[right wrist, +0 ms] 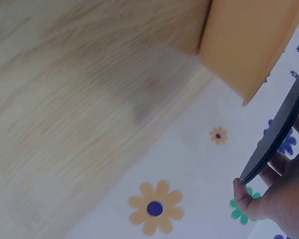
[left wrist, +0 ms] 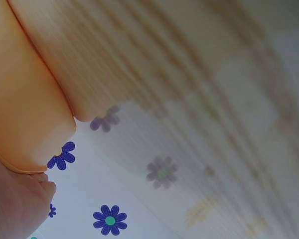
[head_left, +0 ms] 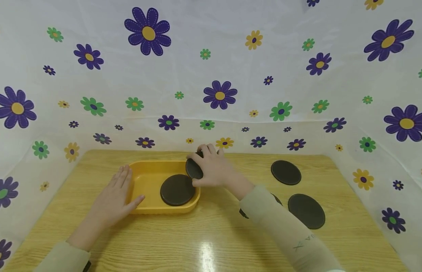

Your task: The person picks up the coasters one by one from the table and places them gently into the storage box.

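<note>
A black round disc (head_left: 194,168) is gripped by its edge in my right hand (head_left: 213,168), tilted over the right end of a yellow tray (head_left: 143,207). The right wrist view shows this disc (right wrist: 276,129) nearly edge-on, raised near the tray wall (right wrist: 249,45), with the thumb and fingers (right wrist: 249,201) around its rim. Inside the tray, toward the right, another black disc (head_left: 177,190) lies flat. My left hand (head_left: 114,196) rests against the tray's left end with straight fingers and the thumb spread along the front rim.
Two black discs, a far one (head_left: 286,172) and a nearer one (head_left: 306,211), lie on the wooden table (head_left: 183,241) at the right. Part of another dark edge (head_left: 276,199) shows behind my right sleeve. A flowered cloth (head_left: 238,68) hangs around the table's back and sides.
</note>
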`<state>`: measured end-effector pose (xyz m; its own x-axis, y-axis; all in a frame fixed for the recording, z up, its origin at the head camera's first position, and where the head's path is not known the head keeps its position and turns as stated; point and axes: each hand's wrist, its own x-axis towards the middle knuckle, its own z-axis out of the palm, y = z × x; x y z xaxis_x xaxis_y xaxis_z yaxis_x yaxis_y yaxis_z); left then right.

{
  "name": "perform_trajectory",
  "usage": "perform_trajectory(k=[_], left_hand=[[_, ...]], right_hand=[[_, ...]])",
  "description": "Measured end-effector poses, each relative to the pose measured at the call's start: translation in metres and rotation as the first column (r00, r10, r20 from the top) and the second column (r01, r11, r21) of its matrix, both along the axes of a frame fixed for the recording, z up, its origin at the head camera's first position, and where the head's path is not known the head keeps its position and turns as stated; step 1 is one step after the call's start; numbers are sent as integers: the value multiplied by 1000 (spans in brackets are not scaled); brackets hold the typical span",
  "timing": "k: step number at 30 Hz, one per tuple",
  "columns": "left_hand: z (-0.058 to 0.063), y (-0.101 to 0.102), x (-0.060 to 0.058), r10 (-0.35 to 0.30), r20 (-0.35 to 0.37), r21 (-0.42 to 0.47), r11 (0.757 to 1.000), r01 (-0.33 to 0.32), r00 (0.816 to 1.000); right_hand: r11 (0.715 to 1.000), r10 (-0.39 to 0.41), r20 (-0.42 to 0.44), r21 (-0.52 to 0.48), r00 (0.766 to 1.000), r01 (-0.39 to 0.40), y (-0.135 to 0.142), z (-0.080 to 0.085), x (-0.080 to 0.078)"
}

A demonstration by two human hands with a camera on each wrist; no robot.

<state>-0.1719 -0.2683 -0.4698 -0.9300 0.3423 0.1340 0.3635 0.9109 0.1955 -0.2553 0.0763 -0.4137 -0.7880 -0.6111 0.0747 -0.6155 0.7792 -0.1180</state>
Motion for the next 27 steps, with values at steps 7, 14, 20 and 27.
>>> perform_trajectory(k=[7, 14, 20, 27], left_hand=[[0, 0, -1, 1, 1, -8, 1000, -1, 1000], [0, 1, 0, 3, 6, 0, 1000, -3, 1000], [0, 0, 0, -2, -2, 1, 1000, 2, 1000], [0, 1, 1, 4, 0, -4, 1000, -4, 1000]], right_hand=[[999, 44, 14, 17, 999, -44, -30, 1, 10], [993, 90, -37, 76, 995, -87, -52, -5, 20], [987, 117, -47, 113, 992, -111, -64, -15, 25], [987, 107, -14, 120, 994, -105, -73, -29, 25]])
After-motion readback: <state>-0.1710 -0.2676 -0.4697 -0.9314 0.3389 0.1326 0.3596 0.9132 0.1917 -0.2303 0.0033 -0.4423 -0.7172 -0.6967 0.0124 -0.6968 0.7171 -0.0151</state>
